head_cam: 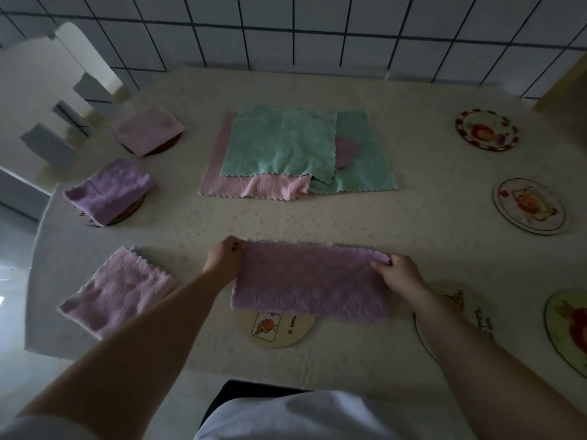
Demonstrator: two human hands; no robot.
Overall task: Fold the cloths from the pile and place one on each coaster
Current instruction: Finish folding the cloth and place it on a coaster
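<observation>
Your left hand [224, 258] pinches the far-left corner of the purple cloth [311, 281]; your right hand [401, 274] pinches the far-right corner. Fingers on both are curled tight onto the fabric. The cloth is folded into a long strip, lying flat on the table [349, 217] right in front of you.

Its near edge overlaps the beige coaster [274, 330], so only that coaster's near half shows. Your right forearm crosses the coaster with the teapot print [460, 312] and hides part of it.

Left side: three folded cloths. The far pink one [147, 130] and the middle purple one [109, 192] each sit on a coaster, with only a sliver of rim showing beneath. The near pink one [119, 292] lies flat; can't tell what is under it.

Centre far: the pile [286, 150], with a green cloth on top, a pink one sticking out left and front, another green one to the right and a purple bit between them.

Right side: three bare coasters, the red-rimmed one [487, 130], the white one [529, 206] and one at the frame edge [568, 328].

A white chair [63, 90] stands at the table's far-left corner, against the tiled wall [317, 27].
</observation>
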